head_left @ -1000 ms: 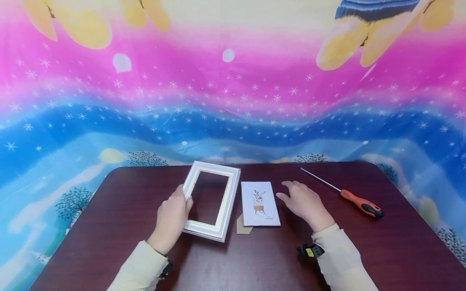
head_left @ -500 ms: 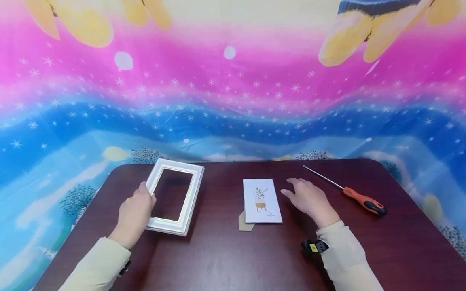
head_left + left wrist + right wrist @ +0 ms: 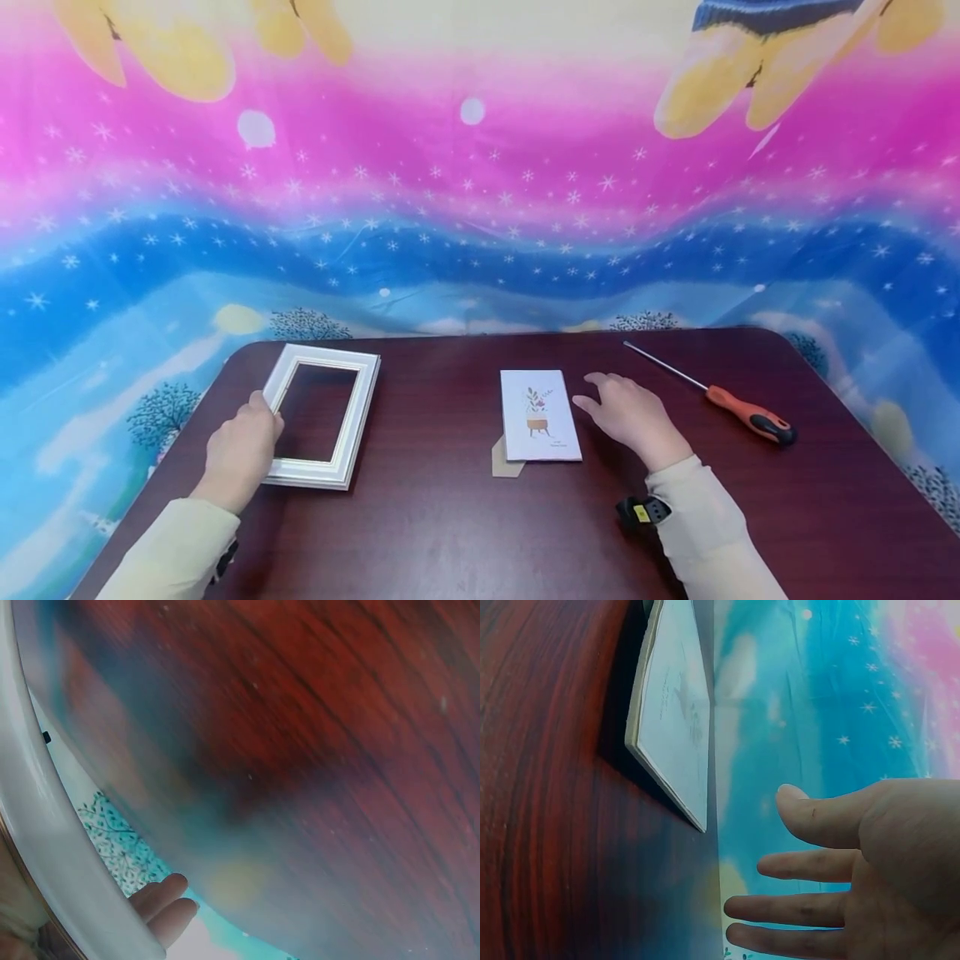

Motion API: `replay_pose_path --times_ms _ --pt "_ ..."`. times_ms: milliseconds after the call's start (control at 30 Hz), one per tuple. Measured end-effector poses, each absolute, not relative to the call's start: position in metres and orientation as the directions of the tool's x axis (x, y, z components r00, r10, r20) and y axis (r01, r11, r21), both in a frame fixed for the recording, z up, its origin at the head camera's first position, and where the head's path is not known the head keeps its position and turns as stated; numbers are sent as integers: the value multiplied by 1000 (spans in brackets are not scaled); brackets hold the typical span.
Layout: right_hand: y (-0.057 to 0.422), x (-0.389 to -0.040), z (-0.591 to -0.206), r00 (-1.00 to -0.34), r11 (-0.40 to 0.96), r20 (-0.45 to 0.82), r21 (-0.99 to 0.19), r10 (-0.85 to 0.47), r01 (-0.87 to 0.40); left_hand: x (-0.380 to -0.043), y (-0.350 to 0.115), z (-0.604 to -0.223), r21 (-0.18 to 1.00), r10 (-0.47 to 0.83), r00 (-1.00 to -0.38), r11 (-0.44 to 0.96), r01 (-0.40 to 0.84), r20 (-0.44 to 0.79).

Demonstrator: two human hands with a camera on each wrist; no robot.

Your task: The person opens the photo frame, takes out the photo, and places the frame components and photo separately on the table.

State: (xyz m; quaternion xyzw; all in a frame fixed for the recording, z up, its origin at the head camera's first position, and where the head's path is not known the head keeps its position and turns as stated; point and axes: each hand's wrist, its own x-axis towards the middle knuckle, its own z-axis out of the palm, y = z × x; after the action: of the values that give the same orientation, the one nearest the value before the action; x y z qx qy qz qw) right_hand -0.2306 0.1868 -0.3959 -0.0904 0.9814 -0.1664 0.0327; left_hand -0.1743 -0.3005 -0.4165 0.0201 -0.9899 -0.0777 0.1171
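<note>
My left hand (image 3: 238, 450) grips a white picture frame (image 3: 342, 425) by its left side, over the left part of the table. The frame's opening shows the dark tabletop through it. In the left wrist view, fingertips (image 3: 174, 919) curl past the white frame edge (image 3: 56, 817). Just right of a white card (image 3: 538, 433) printed with a potted plant, my right hand (image 3: 633, 417) hovers with its fingers apart and nothing in them. In the right wrist view the card (image 3: 676, 712) sits on a thicker backing, raised at a slant. A tan cardboard flap (image 3: 507, 461) pokes out beneath its lower left corner.
A screwdriver (image 3: 742, 412) with an orange and black handle lies at the right, its shaft aimed back and left. The dark red wooden table (image 3: 450, 533) ends at a patterned cloth backdrop (image 3: 480, 208) behind it.
The left hand has carried the picture frame leftward, away from the card, and lower toward the table. The right hand stays almost in place beside the card.
</note>
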Motion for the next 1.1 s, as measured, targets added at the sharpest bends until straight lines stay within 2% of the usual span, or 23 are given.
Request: replay_pose_path --times_ms 1100 --pt "189 -231 -396 -985 944 -106 -315 -135 -95 -194 -320 -415 175 -160 -984 974 -143 84"
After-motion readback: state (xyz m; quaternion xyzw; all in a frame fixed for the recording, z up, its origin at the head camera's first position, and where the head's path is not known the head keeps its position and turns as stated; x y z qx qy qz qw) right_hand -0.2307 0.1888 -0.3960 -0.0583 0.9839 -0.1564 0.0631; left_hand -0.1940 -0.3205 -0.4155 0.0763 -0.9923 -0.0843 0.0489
